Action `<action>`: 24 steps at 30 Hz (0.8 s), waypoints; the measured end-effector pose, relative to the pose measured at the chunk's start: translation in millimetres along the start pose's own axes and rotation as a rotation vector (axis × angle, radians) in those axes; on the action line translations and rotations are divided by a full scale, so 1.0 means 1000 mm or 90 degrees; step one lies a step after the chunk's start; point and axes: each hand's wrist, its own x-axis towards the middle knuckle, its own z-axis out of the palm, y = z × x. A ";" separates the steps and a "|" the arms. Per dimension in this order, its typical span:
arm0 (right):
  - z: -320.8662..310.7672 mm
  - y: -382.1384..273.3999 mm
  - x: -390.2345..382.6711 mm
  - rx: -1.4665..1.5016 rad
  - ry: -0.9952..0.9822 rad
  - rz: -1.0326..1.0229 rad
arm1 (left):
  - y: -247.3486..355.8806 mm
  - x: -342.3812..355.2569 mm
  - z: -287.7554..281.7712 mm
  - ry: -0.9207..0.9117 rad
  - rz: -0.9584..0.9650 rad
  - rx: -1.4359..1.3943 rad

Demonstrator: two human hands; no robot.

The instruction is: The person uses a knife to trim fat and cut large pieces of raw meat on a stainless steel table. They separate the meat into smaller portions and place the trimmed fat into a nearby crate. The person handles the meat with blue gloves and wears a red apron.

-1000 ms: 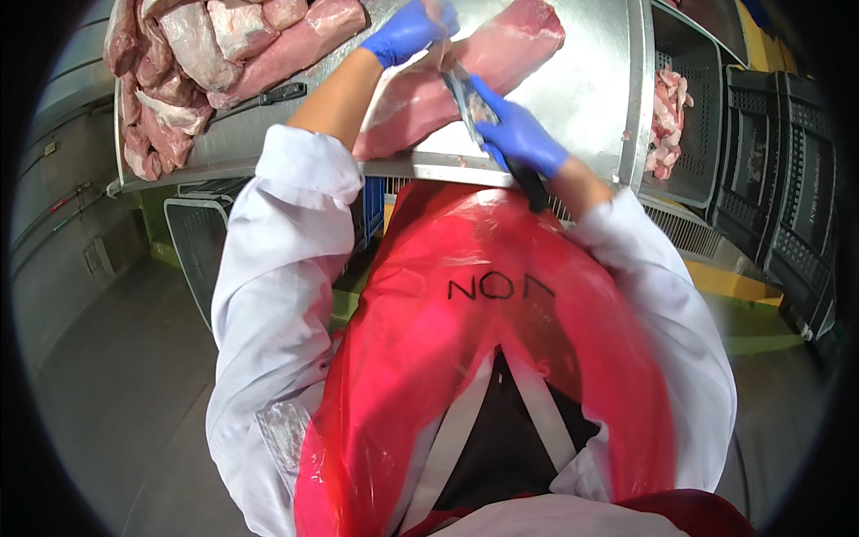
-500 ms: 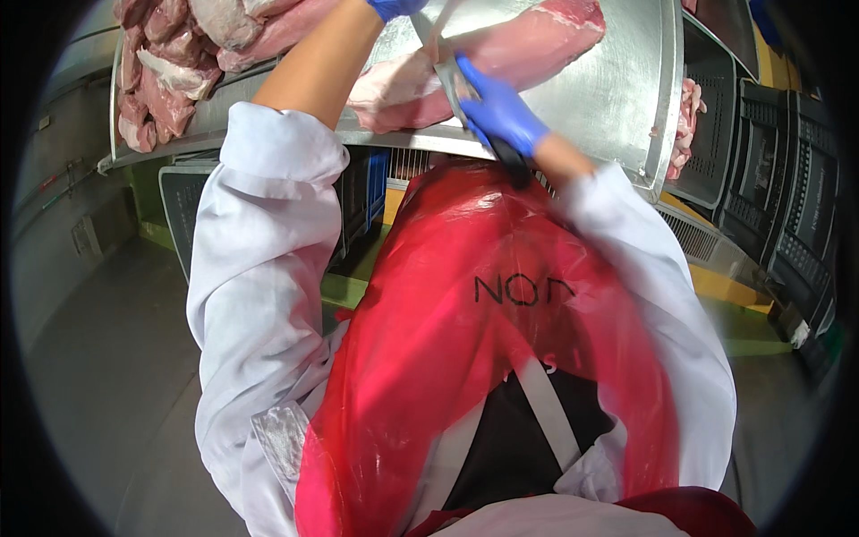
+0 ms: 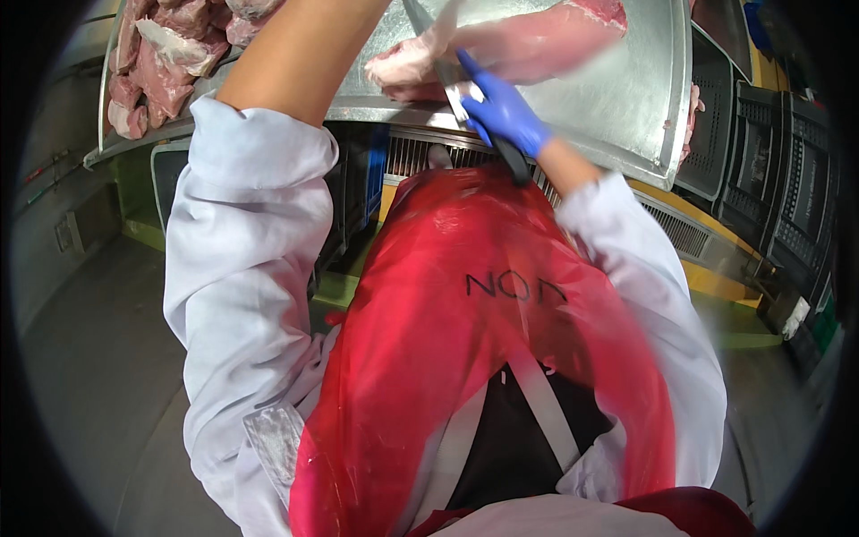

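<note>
My right hand [image 3: 508, 116], in a blue glove, is closed around a knife [image 3: 510, 161] with a black handle. One finger stretches toward the meat. The blade runs up and to the left, past a long piece of pink raw meat [image 3: 546, 40] lying on the metal tray. A pale strip [image 3: 440, 34] rises beside the blade at the meat's left part; whether it is still attached I cannot tell. My left forearm reaches up across the tray's front edge, and its hand is beyond the top of the picture.
Several raw meat pieces [image 3: 170, 58] are heaped at the tray's left. The metal tray [image 3: 608, 107] has a raised rim. Dark plastic crates [image 3: 761, 170] stand at the right, with a little meat in the nearest one. A metal grating [image 3: 429, 157] shows below the tray.
My left hand has risen out of the picture at the top. The pale strip stands higher along the blade. My right hand keeps the knife, and the whole view has shifted slightly.
</note>
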 end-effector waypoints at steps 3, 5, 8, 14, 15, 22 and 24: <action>0.020 0.002 0.020 -0.019 0.026 -0.074 | 0.041 -0.009 0.017 0.110 -0.003 0.036; 0.038 0.028 -0.003 -0.121 -0.009 -0.113 | 0.069 -0.028 0.016 0.136 0.050 0.102; 0.044 0.026 -0.009 -0.079 -0.068 -0.133 | 0.099 -0.055 0.028 0.144 0.123 0.180; 0.090 -0.013 0.091 -0.119 -0.147 -0.217 | 0.107 -0.091 0.072 0.076 0.225 0.385; 0.103 -0.025 0.074 -0.165 -0.152 -0.210 | 0.104 -0.098 0.079 0.056 0.241 0.422; 0.035 0.037 0.063 -0.196 0.183 -0.640 | 0.045 -0.036 0.058 -0.069 0.246 0.678; -0.043 0.033 0.036 0.076 0.078 -0.143 | 0.007 -0.031 -0.001 -0.017 0.181 0.759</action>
